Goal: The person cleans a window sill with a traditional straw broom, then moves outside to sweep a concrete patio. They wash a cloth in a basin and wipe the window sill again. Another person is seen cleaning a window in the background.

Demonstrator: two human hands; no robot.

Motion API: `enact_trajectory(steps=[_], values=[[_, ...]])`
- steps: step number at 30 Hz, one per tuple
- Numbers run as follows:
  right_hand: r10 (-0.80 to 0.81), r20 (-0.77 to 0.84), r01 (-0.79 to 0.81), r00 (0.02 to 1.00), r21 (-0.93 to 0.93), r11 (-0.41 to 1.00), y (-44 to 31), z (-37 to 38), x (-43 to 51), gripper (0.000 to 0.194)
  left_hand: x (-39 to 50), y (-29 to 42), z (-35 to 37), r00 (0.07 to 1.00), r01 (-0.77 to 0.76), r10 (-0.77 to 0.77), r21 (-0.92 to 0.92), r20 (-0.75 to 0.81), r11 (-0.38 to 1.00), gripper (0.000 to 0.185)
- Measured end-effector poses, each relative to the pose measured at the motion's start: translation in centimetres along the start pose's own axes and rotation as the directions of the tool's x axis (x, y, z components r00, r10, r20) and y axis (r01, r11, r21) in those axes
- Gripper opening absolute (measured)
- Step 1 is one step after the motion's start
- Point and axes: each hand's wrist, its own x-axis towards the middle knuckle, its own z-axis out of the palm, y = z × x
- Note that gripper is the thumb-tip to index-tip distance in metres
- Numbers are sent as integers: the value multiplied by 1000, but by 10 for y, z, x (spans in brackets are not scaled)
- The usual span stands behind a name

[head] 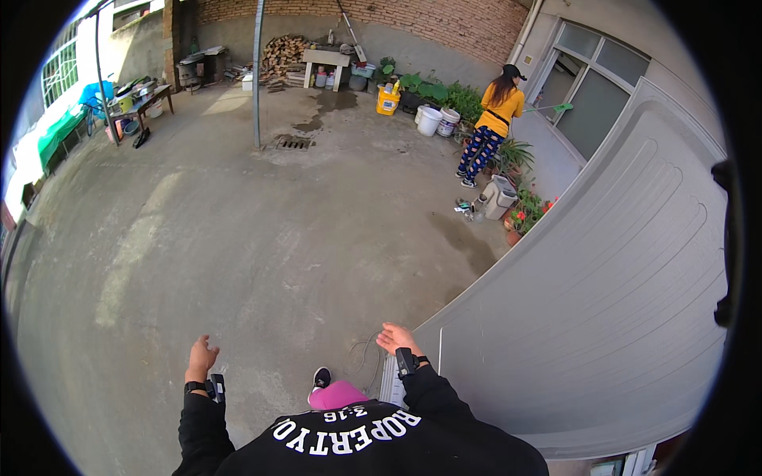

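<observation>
My left hand (203,355) hangs over the concrete floor (256,238), its fingers loosely bent and nothing in them. My right hand (394,338) is held out palm inward with its fingers extended, also without an object. Just to its right lies the lower left edge of a large grey panel (583,297) with curved moulded grooves. Whether the hand touches that edge, I cannot tell. Each wrist carries a strapped black device, the left one (215,388) and the right one (406,361). A thin cord (372,357) is looped on the floor near my shoe (321,377).
A person (499,107) in a yellow top holds a green-headed tool (561,107) by a window (595,77). Plants (464,102), white buckets (430,121) and a grey bin (499,196) line the wall. A metal post (257,77) stands near a drain grate (293,143). A cluttered table (140,107) is left.
</observation>
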Motion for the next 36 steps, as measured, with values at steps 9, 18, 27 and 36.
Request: enact_trajectory(steps=[9,18,27,36], values=[[-20,-121,52,992,272,961,-193,64,205,16,303,176,73,974,-85,75,39,215,996,40],[-284,-17,283,959,177,943,-455,201,362,9,568,147,177,809,-454,258,283,528,845,17],[-202,-302,320,932,419,849,-616,178,520,19,898,628,194,878,-390,343,83,334,917,52],[-67,-484,380,872,586,716,-792,123,679,5,1112,894,326,766,-470,459,-96,449,878,62]])
